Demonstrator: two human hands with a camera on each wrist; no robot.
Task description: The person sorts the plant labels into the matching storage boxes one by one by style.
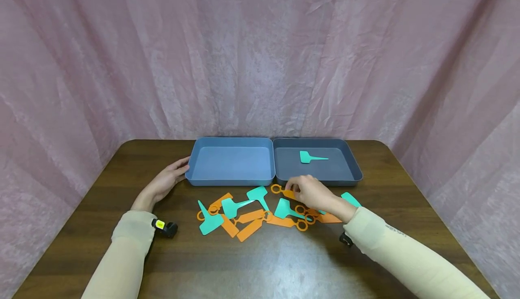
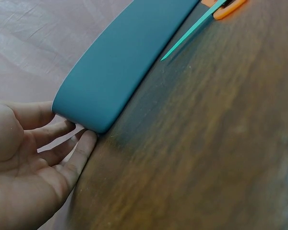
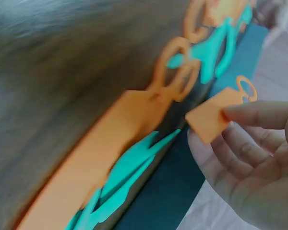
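My right hand (image 1: 312, 192) pinches an orange tag with a ring end (image 3: 215, 115), just in front of the dark grey tray (image 1: 357, 172). In the right wrist view, thumb and fingers grip the tag's flat part, and its ring sticks out free. My left hand (image 1: 167, 181) rests on the left side of the blue tray (image 1: 231, 183); the left wrist view has the fingertips touching the tray's corner. A green T-shaped plant label (image 1: 305, 157) lies inside the dark grey tray.
Orange ring tags (image 1: 249, 230) and green plant labels (image 1: 211, 223) lie mixed and overlapping on the wooden table (image 1: 195, 267), in front of the trays. Another green label (image 1: 350, 198) is partly hidden by the right forearm. Behind the table hangs a pink curtain (image 1: 252, 55).
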